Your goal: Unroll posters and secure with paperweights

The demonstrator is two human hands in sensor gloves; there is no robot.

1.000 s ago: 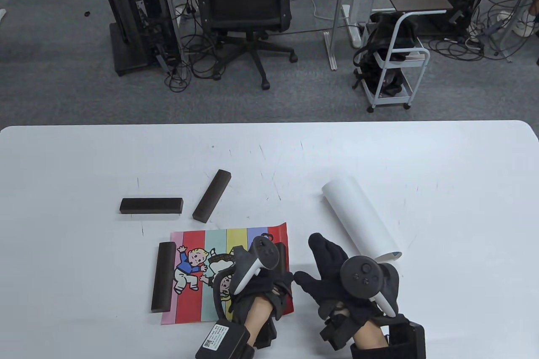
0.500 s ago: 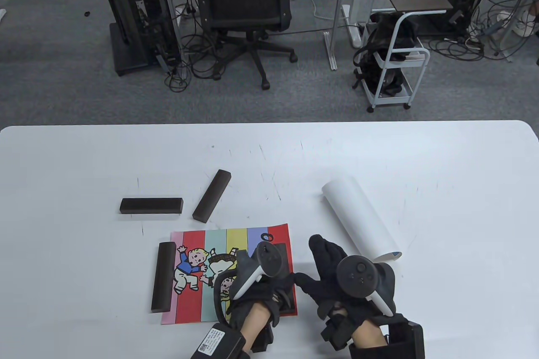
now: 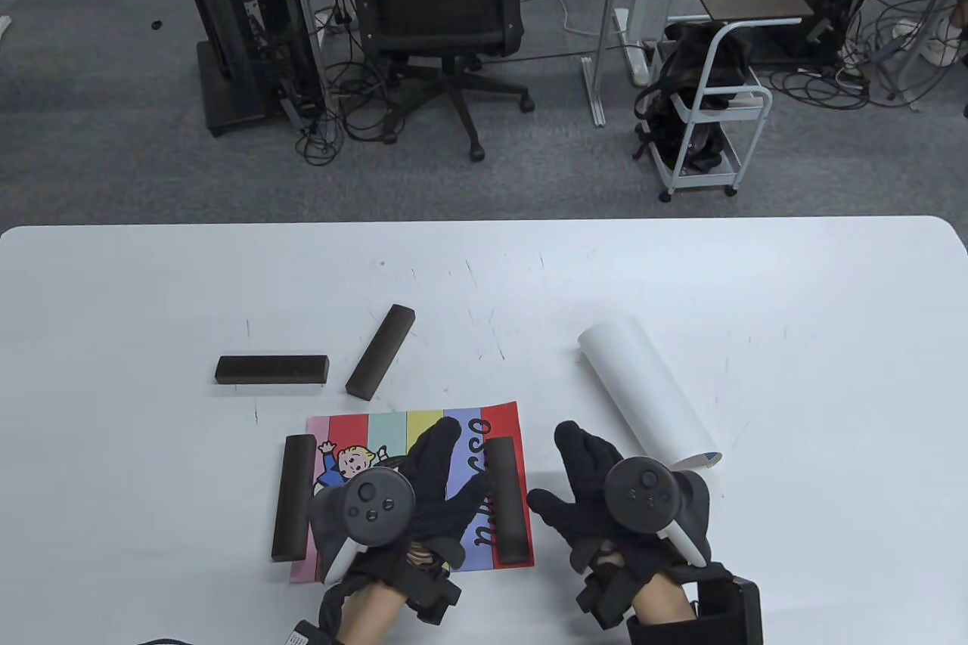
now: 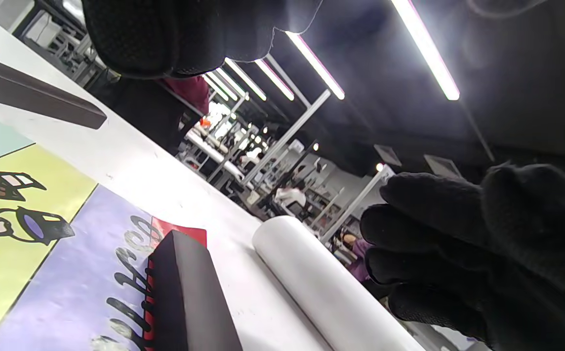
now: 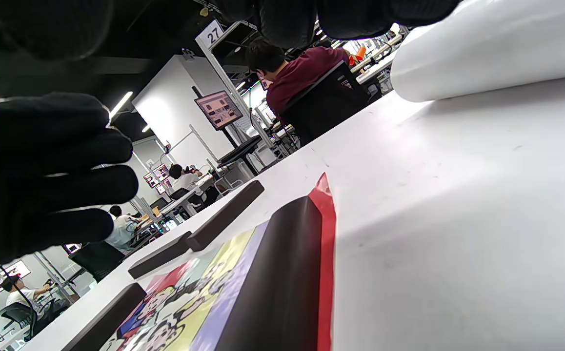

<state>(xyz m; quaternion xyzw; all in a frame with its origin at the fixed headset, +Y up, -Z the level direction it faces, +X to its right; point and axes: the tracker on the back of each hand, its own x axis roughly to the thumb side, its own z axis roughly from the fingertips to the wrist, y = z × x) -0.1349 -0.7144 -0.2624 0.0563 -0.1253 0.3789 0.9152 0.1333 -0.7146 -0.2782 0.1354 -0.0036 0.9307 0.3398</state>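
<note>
We see the first poster (image 3: 401, 441) lying flat near the front edge of the table (image 3: 756, 282), a dark paperweight (image 3: 293, 497) along its left margin and a second paperweight (image 3: 505, 500) along its red right margin; in the right wrist view this second bar (image 5: 277, 273) sits just inside the paper's edge. Our left hand (image 3: 423, 482) rests spread over the middle of the sheet, fingers apart and gripping nothing, the thumb close to the right bar, though contact cannot be confirmed. Our right hand (image 3: 605, 494) lies open on the bare table just right of the sheet, also holding nothing. The rolled poster (image 3: 646, 395) lies diagonally beyond the right hand, near it but apart, and two spare paperweights, one level (image 3: 272, 369) and one slanted (image 3: 380, 351), wait behind the flat sheet. We judge the first sheet secured and the step in hand to be the release. To do it well, we lift the left palm straight up so the paper is not dragged, watch that neither margin curls under its bar, then bring the roll to open table and pin its loose edge before unrolling
</note>
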